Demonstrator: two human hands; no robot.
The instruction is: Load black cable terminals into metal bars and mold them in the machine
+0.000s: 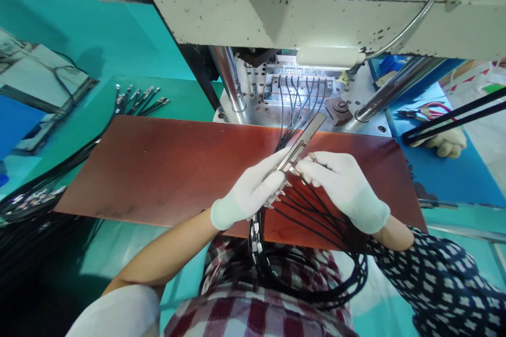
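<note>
Both my hands wear white gloves and meet over a reddish-brown board (pixel 158 168). My left hand (pixel 249 192) grips a narrow metal bar fixture (pixel 306 134) and a bundle of black cables (pixel 312 221) with metal connector ends. My right hand (pixel 340 181) pinches one metal connector (pixel 312 158) at the bar's near end. The cables loop down into my lap. Several more black cables run from the bar up into a mould block (pixel 298 87) under the press.
A grey press machine (pixel 316 16) with steel columns (pixel 229 79) stands behind the board. Loose black cables (pixel 138 100) lie on the teal table at left, more at the far left edge. Red-handled pliers (pixel 425 111) and a spare glove (pixel 445 142) lie on the blue surface at right.
</note>
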